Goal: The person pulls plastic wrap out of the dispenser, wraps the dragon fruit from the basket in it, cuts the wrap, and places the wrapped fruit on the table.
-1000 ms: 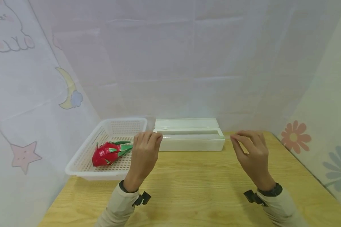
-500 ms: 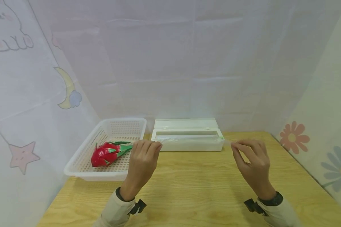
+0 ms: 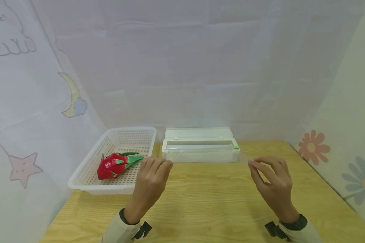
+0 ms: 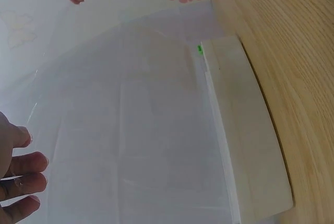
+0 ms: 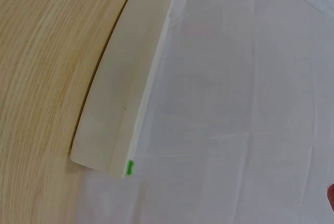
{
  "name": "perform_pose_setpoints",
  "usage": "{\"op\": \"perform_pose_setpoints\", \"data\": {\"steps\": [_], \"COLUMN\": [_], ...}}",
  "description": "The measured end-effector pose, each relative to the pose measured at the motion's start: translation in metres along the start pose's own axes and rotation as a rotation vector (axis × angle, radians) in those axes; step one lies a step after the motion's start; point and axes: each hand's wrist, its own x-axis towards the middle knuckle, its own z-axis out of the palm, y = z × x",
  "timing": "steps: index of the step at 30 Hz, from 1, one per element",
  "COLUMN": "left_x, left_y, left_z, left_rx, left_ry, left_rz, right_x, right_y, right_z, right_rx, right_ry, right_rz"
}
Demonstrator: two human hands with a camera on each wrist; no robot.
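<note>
Between my two raised hands stretches a clear sheet of cling film [image 3: 200,156], coming off the roll in a white dispenser box [image 3: 198,133]. My left hand [image 3: 152,184] pinches the film's left corner, while my right hand [image 3: 273,185] pinches the right corner between thumb and forefinger. The film is nearly invisible against the table. In the left wrist view, faint glints mark the film [image 4: 34,110] beside my left fingers [image 4: 31,162]. The box's lid stands open, and a small green piece [image 3: 236,147] sits at its right end.
A white perforated basket [image 3: 109,189] stands left of the box, close to my left hand. In it lies a red dragon fruit [image 3: 111,167] with green tips. A wooden table [image 3: 207,209] carries everything, with pale printed cloth behind and at both sides.
Both hands have come down and back towards me, drawing more film out of the box, and they have moved slightly apart. The box, basket and dragon fruit have stayed in place.
</note>
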Motion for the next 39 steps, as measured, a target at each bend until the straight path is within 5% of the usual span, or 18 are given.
{"op": "perform_pose_setpoints", "data": {"steps": [39], "left_x": [-0.026], "left_y": [0.006], "left_z": [-0.001], "left_rx": [-0.054], "left_ry": [-0.108], "left_rz": [0.017], "right_x": [-0.032], "right_y": [-0.002], "right_z": [-0.01], "right_rx": [-0.023], "right_ry": [-0.161], "right_rz": [0.043]}}
